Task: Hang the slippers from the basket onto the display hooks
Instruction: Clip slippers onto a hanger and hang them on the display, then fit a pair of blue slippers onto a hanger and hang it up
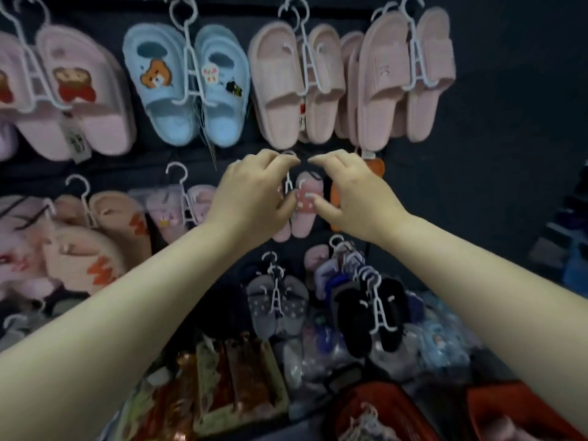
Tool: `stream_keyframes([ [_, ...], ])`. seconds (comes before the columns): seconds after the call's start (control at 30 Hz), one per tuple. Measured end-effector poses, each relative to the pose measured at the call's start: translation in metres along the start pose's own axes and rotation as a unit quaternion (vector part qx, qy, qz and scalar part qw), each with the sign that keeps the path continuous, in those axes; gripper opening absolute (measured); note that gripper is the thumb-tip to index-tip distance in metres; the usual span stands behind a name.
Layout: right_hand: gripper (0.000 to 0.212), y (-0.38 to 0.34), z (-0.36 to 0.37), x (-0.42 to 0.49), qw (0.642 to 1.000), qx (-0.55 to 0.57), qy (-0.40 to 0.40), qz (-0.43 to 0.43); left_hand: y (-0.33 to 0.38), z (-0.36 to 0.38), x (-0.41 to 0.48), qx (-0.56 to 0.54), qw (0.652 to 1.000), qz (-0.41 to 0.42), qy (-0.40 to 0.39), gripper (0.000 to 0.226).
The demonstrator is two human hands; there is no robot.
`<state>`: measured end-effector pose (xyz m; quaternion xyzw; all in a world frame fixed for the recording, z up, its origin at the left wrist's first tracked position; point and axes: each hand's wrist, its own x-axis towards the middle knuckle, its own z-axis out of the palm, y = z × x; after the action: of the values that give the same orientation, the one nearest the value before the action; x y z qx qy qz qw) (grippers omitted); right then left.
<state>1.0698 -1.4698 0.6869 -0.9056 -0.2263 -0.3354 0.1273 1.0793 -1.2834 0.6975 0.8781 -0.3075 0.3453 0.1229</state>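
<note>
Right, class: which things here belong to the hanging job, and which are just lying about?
Job in hand: left hand and right hand, both holding the small pink slippers on a white hanger; red basket below.
Lying about: blue bear slippers, grey slippers, black slippers, each on its own hanger.

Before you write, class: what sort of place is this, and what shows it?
Probably a footwear shop or stall: pairs of pink foam slippers and pale blue bear-charm clogs hang on white plastic hangers against a dark wall, and the left hand and right hand hold a small pink spotted pair.
</note>
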Motion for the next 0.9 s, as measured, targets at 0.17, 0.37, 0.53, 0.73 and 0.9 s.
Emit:
stream_keyframes([
  [0.17, 0.051, -0.020, -0.007, -0.065, 0.999, 0.009, -0.031, 0.013, 0.038, -0.006, -0.053, -0.027, 0.999, -0.013, -0.025, 0.047],
  [0.37, 0.051, 0.000, -0.009, -0.119, 0.996, 0.029, -0.078, 0.024, 0.080, 0.012, -0.082, -0.024, 0.998, -0.037, -0.052, 0.045],
  [0.53, 0.052, 0.044, 0.000, -0.163, 0.988, 0.060, -0.135, 0.036, 0.120, 0.058, -0.091, -0.043, 0.990, -0.105, -0.088, 0.047],
  [0.73, 0.053, 0.105, 0.033, -0.226, 0.971, 0.077, -0.220, 0.057, 0.165, 0.139, -0.110, -0.061, 0.975, -0.163, -0.136, 0.046],
  [0.9, 0.054, 0.137, 0.086, -0.282, 0.946, 0.101, -0.295, 0.089, 0.183, 0.212, -0.137, -0.091, 0.952, -0.208, -0.207, 0.047],
])
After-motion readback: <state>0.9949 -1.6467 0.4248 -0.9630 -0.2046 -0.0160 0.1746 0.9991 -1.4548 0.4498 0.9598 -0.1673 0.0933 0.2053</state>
